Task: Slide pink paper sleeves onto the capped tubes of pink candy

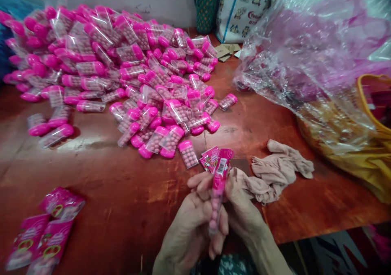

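Observation:
Near the table's front edge I have a small clear candy container (215, 212) with pink balls in it, seen narrow side on. A printed pink wrapper sleeve (220, 173) with a barcode covers its upper end. My left hand (194, 218) is closed around the container from the left, fingers curled beneath it. From the right, my right hand (244, 205) grips the sleeve's edge between thumb and fingers; its fingertips are partly hidden. Just beyond the hands lies a flat printed wrapper (209, 159), touching or close behind the held sleeve.
A large pile of pink-capped candy containers (100, 59) spreads across the back left. Several wrapped containers (53, 242) lie at front left. To the right are a crumpled beige cloth (275, 173), a yellow bag (345, 161) and clear plastic (284, 59). A printed bag (241, 12) stands behind.

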Demonstrator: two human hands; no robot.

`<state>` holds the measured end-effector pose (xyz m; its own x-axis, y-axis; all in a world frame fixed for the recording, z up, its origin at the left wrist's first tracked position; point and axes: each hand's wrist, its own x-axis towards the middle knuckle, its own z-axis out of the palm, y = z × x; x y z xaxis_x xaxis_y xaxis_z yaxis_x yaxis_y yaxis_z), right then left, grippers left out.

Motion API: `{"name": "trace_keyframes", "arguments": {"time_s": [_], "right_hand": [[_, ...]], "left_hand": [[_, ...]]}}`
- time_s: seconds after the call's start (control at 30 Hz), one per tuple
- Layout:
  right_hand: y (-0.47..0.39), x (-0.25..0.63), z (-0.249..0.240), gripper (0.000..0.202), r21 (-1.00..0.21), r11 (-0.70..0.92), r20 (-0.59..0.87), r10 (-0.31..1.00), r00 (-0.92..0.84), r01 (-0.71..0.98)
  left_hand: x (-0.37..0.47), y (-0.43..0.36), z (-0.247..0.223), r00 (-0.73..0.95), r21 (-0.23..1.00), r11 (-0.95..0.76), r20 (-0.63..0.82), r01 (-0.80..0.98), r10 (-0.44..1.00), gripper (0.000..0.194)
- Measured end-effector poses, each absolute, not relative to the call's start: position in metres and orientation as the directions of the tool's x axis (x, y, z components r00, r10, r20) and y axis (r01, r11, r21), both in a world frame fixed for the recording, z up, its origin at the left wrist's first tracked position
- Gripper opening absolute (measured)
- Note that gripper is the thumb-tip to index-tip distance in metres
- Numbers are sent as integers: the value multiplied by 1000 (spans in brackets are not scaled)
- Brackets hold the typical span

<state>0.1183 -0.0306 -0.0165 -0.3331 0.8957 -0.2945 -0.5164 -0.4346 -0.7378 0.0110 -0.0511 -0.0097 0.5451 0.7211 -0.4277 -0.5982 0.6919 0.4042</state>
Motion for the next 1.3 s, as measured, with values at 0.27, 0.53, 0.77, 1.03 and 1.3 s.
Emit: {"name": "trace_keyframes", "arguments": {"time_s": [0.27,0.53,0.77,1.03,1.3], "right_hand": [[-38,120,-10,17,-981,-74,-67,997,45,181],[-32,124,0,19,-657,488,481,858,-178,575],[-32,128,-5,25,-521,528,438,840,-321,670],[-34,118,-13,21,-603,447,430,880,-203,661],[-30,115,-9,20,-830,354,381,924,-25,431]], "left_hand": [[6,-46,1,91,634,533,-593,-560,800,22],[4,-48,5,-25,731,526,-594,-435,804,24],[-3,-48,3,118,694,617,-624,-370,773,28],[-6,-43,-5,249,623,631,-592,-462,767,15],[-9,-43,-4,206,636,627,-609,-450,766,17]]}}
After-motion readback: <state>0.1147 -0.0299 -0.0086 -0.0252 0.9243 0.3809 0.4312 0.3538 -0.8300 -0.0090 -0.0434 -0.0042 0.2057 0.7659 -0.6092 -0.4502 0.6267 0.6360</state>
